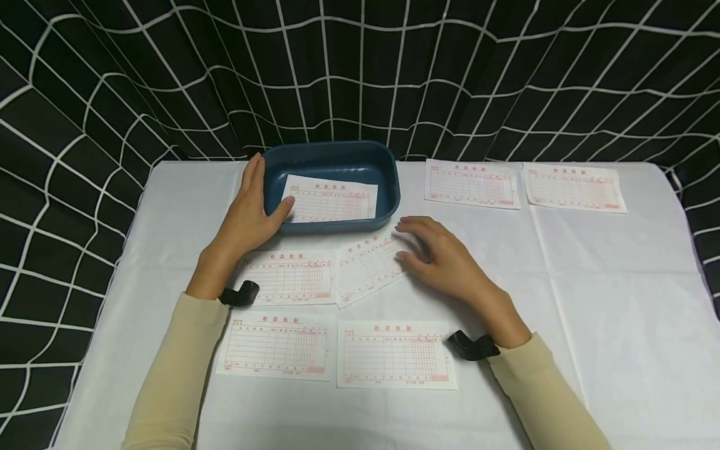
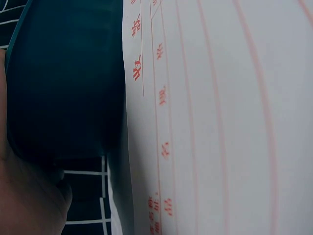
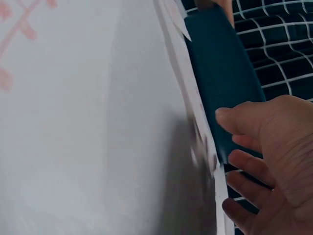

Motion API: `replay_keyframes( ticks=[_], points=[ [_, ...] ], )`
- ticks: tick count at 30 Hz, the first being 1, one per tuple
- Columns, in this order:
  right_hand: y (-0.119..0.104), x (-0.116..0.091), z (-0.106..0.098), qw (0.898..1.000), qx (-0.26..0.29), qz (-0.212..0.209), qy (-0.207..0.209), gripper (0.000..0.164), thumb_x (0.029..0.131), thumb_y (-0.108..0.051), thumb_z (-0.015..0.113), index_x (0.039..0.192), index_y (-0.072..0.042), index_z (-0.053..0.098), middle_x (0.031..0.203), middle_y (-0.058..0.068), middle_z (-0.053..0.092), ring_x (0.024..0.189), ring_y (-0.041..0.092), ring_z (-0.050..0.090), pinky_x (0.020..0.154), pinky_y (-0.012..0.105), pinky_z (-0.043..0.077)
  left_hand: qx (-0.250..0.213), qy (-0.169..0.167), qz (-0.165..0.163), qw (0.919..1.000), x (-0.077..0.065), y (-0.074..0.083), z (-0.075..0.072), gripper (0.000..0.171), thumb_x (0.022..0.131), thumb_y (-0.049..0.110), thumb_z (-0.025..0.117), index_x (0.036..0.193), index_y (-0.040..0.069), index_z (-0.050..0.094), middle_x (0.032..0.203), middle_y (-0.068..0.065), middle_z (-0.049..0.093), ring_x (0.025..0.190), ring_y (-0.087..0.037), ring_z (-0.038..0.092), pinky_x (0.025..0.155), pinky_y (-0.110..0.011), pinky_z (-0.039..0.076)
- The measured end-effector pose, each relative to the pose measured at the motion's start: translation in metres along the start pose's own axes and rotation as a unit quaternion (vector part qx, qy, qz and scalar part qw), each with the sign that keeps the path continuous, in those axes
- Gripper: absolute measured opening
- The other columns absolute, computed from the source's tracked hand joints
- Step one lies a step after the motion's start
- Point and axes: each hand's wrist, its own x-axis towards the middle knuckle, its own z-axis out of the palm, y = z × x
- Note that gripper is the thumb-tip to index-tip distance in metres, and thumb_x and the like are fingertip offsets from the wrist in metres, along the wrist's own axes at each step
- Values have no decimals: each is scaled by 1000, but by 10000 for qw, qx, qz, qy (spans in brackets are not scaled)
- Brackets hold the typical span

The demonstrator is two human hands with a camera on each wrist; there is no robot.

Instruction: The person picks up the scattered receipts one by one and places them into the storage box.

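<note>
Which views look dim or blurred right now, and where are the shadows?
Head view: fairly bright, small print on the slips too fine to read; left wrist: dim, blue tray very dark; right wrist: red print blurred at upper left, soft shadow on the white surface.

my dark blue bin [image 1: 340, 227] sits open-side-up at upper centre of the frame, a white, red-printed slip [image 1: 332, 203] lying inside. just below, i've got a similar loose slip [image 1: 368, 269] lying crooked, right end higher.
</note>
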Motion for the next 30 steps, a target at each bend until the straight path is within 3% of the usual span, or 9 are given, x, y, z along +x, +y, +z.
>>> replay_keyframes(
  ticks=[5, 10, 17, 26, 30],
  points=[
    [0, -1, 8, 9995, -99, -70, -294, 48, 96, -12, 76, 141, -4, 64, 153, 15, 59, 146, 35, 53, 118, 52, 44, -18, -1, 2, 10000, -2, 0, 1, 98, 102, 46, 62, 170, 3, 7, 180, -12, 4, 166, -36, 17, 132, -60, 24],
    [2, -2, 10, 9982, -290, -265, -450, 51, 98, -10, 72, 147, -2, 60, 158, 20, 54, 154, 42, 44, 126, 58, 34, -30, -1, 9, 10000, -2, 1, 1, 97, 102, 46, 62, 170, 3, 7, 180, -12, 3, 166, -36, 17, 132, -59, 23],
    [-2, -2, 8, 9957, -485, 13, -791, 58, 102, -16, 68, 157, -6, 50, 169, 18, 40, 161, 42, 31, 129, 63, 26, 30, -11, -50, 10000, -1, 0, -1, 97, 102, 46, 61, 170, 4, 6, 181, -11, 2, 166, -36, 17, 132, -60, 24],
    [-5, 0, 4, 9936, -654, -14, -924, 63, 102, -17, 68, 160, -5, 45, 166, 17, 45, 159, 41, 35, 130, 59, 28, 32, -13, -64, 10000, -1, 1, -1, 98, 102, 47, 62, 170, 4, 7, 180, -12, 3, 166, -37, 17, 132, -60, 24],
    [-5, 1, 4, 9937, -507, 23, -1000, 63, 102, -16, 68, 159, -5, 46, 170, 18, 38, 162, 41, 30, 131, 60, 25, 49, -9, -65, 10000, -1, 0, 0, 97, 102, 47, 61, 170, 4, 7, 181, -12, 3, 166, -37, 17, 132, -60, 24]
  ],
)
